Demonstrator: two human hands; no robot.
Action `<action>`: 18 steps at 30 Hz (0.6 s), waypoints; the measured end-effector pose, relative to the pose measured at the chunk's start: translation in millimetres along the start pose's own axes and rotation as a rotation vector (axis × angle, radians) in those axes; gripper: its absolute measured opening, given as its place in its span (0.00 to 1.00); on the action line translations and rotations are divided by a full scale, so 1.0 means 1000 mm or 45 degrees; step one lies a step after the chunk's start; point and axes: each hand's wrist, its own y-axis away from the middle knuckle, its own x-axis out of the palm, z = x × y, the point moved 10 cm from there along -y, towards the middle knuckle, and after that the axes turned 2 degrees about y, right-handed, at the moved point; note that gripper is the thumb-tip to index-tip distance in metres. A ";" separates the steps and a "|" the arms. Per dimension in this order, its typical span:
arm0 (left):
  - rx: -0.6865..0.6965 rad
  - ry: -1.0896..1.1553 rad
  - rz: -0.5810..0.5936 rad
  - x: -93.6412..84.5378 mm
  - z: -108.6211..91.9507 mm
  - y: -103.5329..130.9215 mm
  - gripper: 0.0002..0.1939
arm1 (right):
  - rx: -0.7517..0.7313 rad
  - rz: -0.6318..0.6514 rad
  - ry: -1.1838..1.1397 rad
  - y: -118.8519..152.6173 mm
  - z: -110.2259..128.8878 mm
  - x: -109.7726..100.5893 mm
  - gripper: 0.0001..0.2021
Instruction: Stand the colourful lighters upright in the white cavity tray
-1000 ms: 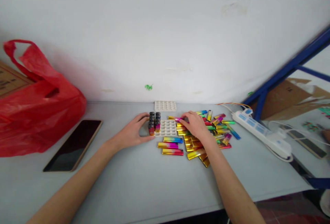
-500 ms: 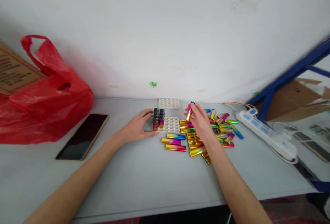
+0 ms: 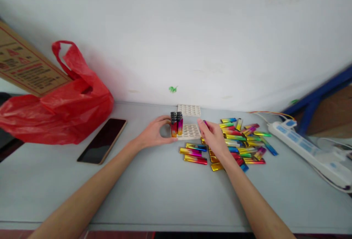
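Note:
My left hand [image 3: 154,133] curves around the left end of a white tray with rows of holes [image 3: 192,131], thumb at the front corner and fingers behind. Several shiny lighters [image 3: 174,128] with black tops stand upright in the holes at that end. Just beyond the tray's right end, my right hand [image 3: 213,138] pinches a lighter [image 3: 205,122]; only a small purple part of it shows past the fingers. Beneath and beside this hand lies a loose heap of metallic coloured lighters [image 3: 233,137]. Three more lighters [image 3: 194,152] lie side by side in front of the tray.
A second white holed tray [image 3: 189,110] is by the wall. On the left are a phone [image 3: 102,141], a red plastic bag [image 3: 79,103] and a cardboard box [image 3: 30,62]. A white power strip [image 3: 308,151] with cables lies at right, near a blue metal frame [image 3: 316,107].
The right hand has come down beside the tray, and its lighter, plainly visible before, is now mostly hidden by the fingers. The left hand stays at the tray. The camera view has shifted.

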 end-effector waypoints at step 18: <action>-0.072 0.040 0.009 -0.006 -0.002 -0.001 0.32 | -0.148 -0.141 0.356 0.012 0.027 0.002 0.22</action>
